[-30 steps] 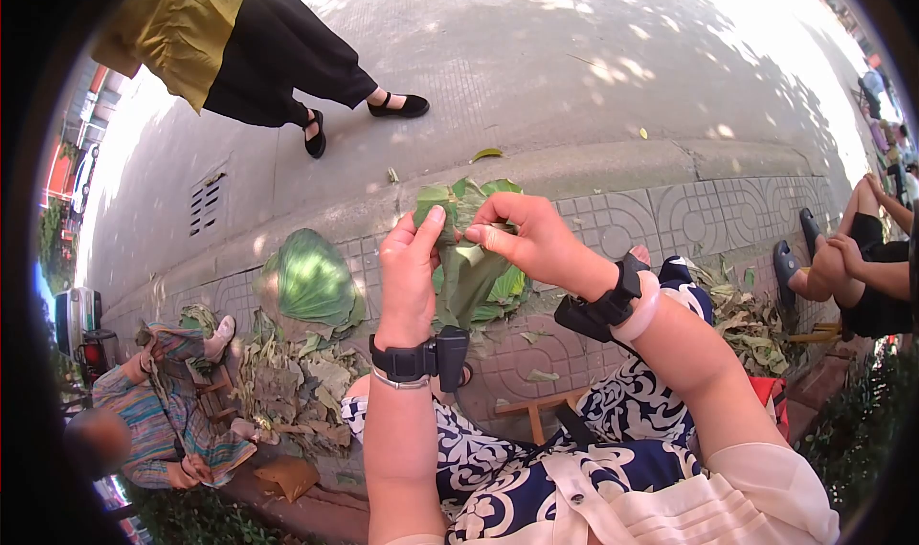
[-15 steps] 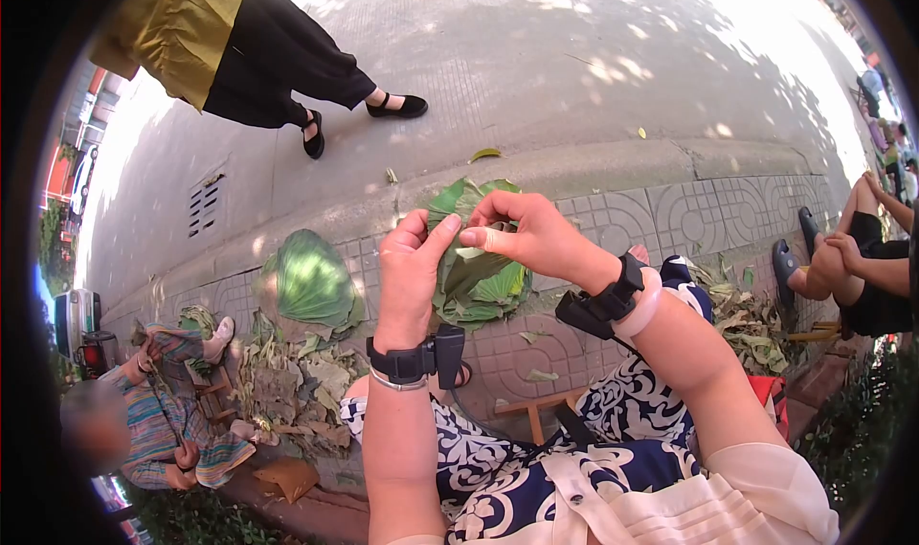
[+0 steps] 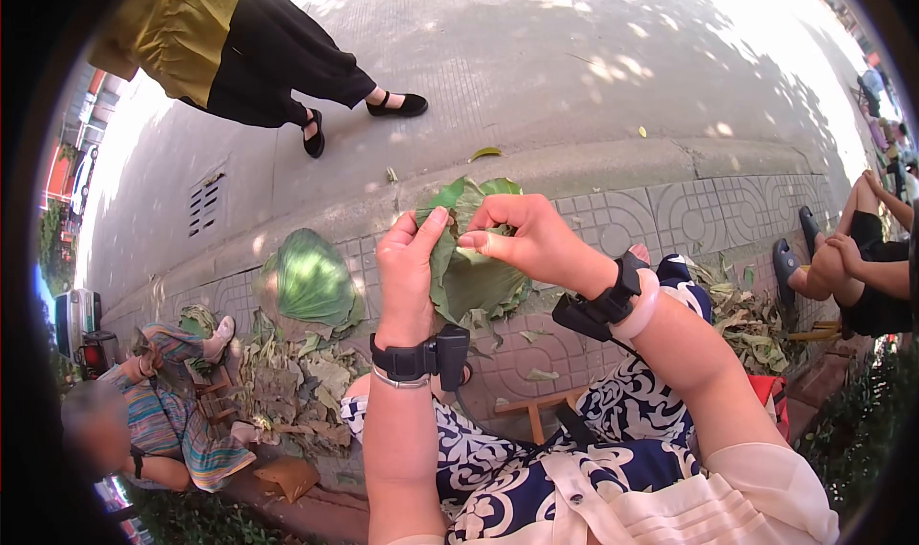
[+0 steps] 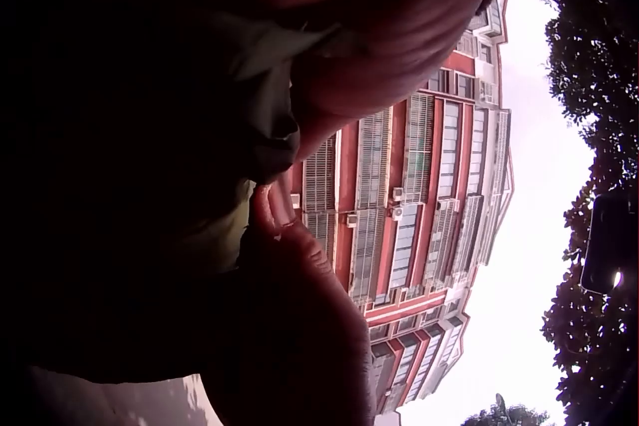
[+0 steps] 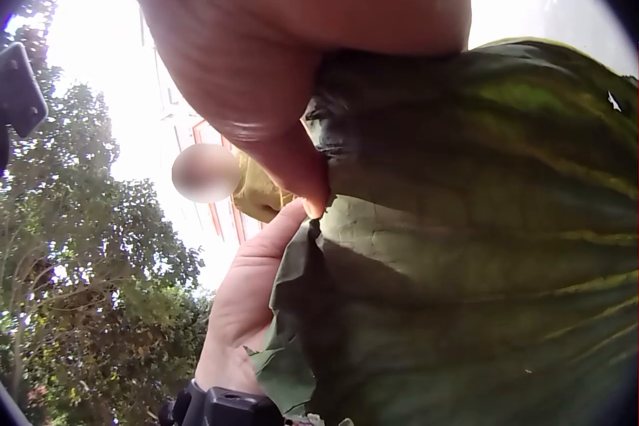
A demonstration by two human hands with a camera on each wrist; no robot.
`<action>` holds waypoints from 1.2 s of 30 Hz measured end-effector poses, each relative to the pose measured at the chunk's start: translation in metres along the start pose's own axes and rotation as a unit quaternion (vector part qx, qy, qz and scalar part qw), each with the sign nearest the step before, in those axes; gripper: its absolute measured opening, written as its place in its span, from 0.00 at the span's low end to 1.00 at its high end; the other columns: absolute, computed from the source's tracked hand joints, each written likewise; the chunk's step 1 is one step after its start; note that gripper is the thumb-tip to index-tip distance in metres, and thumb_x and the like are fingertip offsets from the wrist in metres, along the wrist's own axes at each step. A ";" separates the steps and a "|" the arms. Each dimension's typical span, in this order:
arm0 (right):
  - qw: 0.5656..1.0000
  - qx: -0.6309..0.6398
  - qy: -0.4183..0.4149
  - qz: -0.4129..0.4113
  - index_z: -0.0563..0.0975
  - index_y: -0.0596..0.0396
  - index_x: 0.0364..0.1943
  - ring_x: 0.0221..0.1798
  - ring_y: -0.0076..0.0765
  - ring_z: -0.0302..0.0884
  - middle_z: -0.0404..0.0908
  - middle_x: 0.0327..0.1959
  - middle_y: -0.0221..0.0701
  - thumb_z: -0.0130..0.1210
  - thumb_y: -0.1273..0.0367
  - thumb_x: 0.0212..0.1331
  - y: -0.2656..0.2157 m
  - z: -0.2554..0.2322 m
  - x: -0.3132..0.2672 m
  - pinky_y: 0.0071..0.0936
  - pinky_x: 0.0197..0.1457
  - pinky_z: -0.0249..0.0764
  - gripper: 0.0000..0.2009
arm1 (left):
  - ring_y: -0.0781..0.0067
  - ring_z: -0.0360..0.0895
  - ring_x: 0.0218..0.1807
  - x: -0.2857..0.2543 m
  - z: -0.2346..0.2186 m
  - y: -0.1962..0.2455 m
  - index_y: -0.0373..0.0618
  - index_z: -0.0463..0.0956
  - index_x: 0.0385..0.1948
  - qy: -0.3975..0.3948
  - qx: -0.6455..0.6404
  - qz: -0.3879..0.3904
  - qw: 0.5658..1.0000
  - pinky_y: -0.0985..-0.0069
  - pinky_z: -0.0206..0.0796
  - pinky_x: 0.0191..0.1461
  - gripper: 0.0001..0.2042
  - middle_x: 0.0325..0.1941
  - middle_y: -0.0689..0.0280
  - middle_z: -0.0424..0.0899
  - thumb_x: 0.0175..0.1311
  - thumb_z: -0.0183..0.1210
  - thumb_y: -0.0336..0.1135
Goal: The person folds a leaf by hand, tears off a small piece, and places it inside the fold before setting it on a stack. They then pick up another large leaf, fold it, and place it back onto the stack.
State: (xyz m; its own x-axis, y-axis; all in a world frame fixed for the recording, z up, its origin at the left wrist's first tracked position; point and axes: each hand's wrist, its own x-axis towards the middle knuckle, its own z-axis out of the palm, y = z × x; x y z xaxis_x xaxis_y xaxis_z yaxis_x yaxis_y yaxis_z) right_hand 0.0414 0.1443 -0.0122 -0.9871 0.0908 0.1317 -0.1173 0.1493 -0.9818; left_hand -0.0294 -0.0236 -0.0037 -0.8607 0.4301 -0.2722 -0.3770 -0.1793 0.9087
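Observation:
A large, thin green leaf (image 3: pixel 479 282) with fanned veins hangs between both hands in the head view. My left hand (image 3: pixel 407 269) pinches its left upper edge between thumb and fingers. On the right, my right hand (image 3: pixel 526 234) pinches the leaf's upper edge with thumb and curled fingers, close to the left thumb. The right wrist view shows the broad leaf surface (image 5: pixel 469 246), with the two thumb tips nearly meeting at its torn, folded edge. More green leaves (image 3: pixel 498 189) show behind the hands. The left wrist view is mostly dark, with the hands in shadow.
Left of the hands stands a pile of green leaves (image 3: pixel 311 282), with dry leaf scraps (image 3: pixel 302 392) nearer me. More scraps (image 3: pixel 751 325) lie at right. A standing person's black shoes (image 3: pixel 397 106) are on the road; people sit at both sides. A wooden stool (image 3: pixel 536 413) shows below me.
The held leaf hung as a narrow fold, then bunched up, and now spreads wider below my hands. Both hands shift only slightly. The seated person at left has moved their arms.

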 end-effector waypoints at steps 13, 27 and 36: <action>0.995 -0.003 0.066 0.068 0.81 0.61 0.33 0.26 0.17 0.68 0.77 0.20 0.25 0.66 0.64 0.58 0.004 -0.009 0.006 0.22 0.29 0.66 0.12 | 0.82 0.79 0.38 -0.003 0.005 0.010 0.38 0.80 0.44 -0.068 0.105 0.041 0.991 0.83 0.70 0.43 0.11 0.40 0.67 0.85 0.65 0.64 0.32; 0.998 -0.009 -0.009 0.059 0.81 0.61 0.35 0.28 0.20 0.67 0.74 0.21 0.28 0.67 0.65 0.54 0.004 -0.009 0.006 0.25 0.31 0.66 0.12 | 0.84 0.77 0.38 -0.001 0.001 0.004 0.36 0.81 0.43 -0.054 0.157 0.063 0.984 0.82 0.70 0.43 0.08 0.39 0.68 0.85 0.67 0.61 0.29; 0.999 -0.004 0.028 0.045 0.81 0.61 0.34 0.29 0.22 0.68 0.76 0.23 0.30 0.65 0.66 0.55 0.001 -0.008 0.004 0.26 0.32 0.67 0.11 | 0.83 0.78 0.38 0.000 -0.002 0.011 0.37 0.80 0.43 -0.010 0.055 0.032 0.998 0.82 0.70 0.44 0.09 0.40 0.67 0.85 0.68 0.60 0.31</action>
State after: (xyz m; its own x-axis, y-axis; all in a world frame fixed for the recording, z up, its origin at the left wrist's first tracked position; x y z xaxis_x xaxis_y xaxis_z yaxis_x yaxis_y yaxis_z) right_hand 0.0380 0.1528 -0.0117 -0.9859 0.1592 0.0510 -0.0277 0.1458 -0.9889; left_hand -0.0342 -0.0276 0.0060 -0.8745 0.4381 -0.2080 -0.2811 -0.1084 0.9535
